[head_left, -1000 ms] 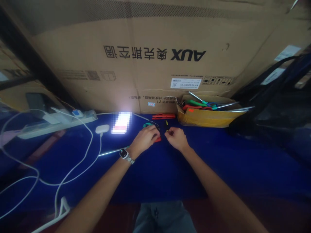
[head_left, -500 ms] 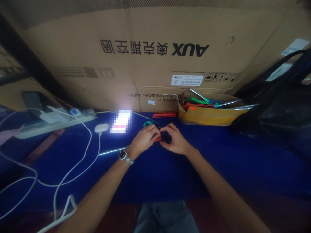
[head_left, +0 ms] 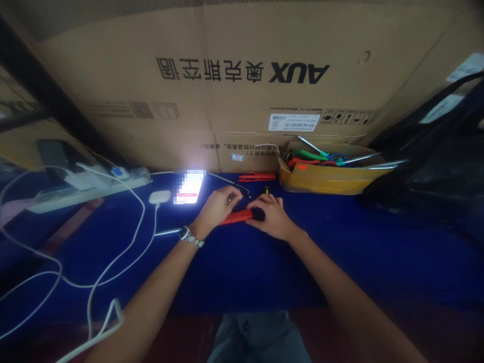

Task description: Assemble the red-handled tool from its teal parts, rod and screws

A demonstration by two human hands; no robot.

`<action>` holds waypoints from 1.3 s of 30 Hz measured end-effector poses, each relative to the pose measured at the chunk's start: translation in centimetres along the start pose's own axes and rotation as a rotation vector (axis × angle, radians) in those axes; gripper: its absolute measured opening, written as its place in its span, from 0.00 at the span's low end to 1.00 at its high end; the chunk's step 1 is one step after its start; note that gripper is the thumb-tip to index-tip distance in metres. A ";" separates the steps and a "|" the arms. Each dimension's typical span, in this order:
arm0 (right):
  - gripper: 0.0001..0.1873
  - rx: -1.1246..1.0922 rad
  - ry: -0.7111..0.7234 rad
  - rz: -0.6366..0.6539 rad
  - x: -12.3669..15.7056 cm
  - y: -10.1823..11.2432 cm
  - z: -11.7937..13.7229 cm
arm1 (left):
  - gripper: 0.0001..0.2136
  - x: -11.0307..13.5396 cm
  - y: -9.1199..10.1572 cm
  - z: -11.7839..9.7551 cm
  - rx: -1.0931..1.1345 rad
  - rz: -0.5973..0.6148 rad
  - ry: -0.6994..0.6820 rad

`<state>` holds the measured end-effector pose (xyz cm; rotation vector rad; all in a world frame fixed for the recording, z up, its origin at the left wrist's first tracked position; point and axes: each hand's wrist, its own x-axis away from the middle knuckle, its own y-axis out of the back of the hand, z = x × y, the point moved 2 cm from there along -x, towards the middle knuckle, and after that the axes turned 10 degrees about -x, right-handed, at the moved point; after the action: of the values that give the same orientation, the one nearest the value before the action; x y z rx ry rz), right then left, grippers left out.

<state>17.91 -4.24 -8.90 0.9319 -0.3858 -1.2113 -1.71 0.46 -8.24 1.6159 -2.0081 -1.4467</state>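
Here both hands (head_left: 245,212) pinch a red tool (head_left: 236,217), bare blue table (head_left: 340,242) rightward.

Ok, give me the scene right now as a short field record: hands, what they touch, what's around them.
left hand: curled over the left end of the red tool
right hand: on the tool's black end
surface: blue cloth
left of hands: lit phone, white charger, power strip
behind right: yellow box of screwdrivers
backdrop: cardboard carton
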 end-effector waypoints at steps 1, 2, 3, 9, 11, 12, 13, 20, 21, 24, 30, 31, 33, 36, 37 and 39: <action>0.15 -0.002 0.001 0.001 0.0 0.0 0.0 | 0.03 -0.3 0.1 0.1 -0.020 0.020 0.006; 0.15 -0.003 0.003 0.001 0.0 0.0 0.0 | 0.04 -0.7 0.1 0.2 -0.043 0.039 0.005; 0.16 -0.005 0.005 0.001 0.0 0.0 0.0 | 0.04 -1.1 0.2 0.3 -0.067 0.053 0.000; 0.17 -0.014 0.008 -0.001 0.1 0.2 -0.1 | 0.07 -2.7 -0.4 0.6 -0.169 0.079 -0.048; 0.17 -0.003 0.012 -0.004 0.2 0.3 -0.1 | 0.07 -2.8 -0.4 0.7 -0.168 0.068 -0.075; 0.17 0.006 0.016 -0.005 0.2 0.4 0.0 | 0.07 -2.8 -0.3 0.7 -0.159 0.051 -0.082; 0.17 0.020 0.022 -0.007 0.2 0.5 0.1 | 0.07 -2.8 -0.2 0.7 -0.152 0.029 -0.083; 0.28 0.080 0.157 0.014 -0.2 -0.3 1.1 | 0.05 -1.1 2.0 0.7 -0.200 -0.075 -0.052; 0.25 0.073 0.176 0.032 -0.3 -0.5 1.2 | 0.05 -0.8 2.2 0.8 -0.197 -0.098 -0.036; 0.18 0.043 0.219 0.077 -0.6 -0.9 1.5 | 0.05 -0.1 3.0 0.8 -0.187 -0.168 0.015; 0.13 -0.093 0.214 0.069 0.3 0.5 1.6 | 0.05 0.7 5.6 0.1 -0.160 -0.471 -0.003; 0.14 -0.111 0.197 0.037 0.4 0.8 1.4 | 0.05 0.9 6.1 0.0 -0.167 -0.586 0.003; 0.16 -0.139 0.131 -0.063 0.4 1.4 0.9 | 0.05 1.3 7.1 0.0 -0.157 -0.849 0.048; 0.17 -0.201 0.006 -0.190 0.2 1.8 0.1 | 0.09 1.5 6.8 0.4 -0.005 -1.054 0.173; 0.17 -0.235 -0.025 -0.211 0.1 1.7 0.0 | 0.11 1.4 6.2 0.5 0.076 -1.017 0.215; 0.18 -0.324 -0.063 -0.234 -0.1 1.3 0.0 | 0.15 0.9 4.3 0.5 0.251 -0.801 0.278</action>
<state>18.75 -4.07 -7.86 0.6718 -0.1243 -1.4687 -5.15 -0.33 -5.55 2.7522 -1.4810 -1.0635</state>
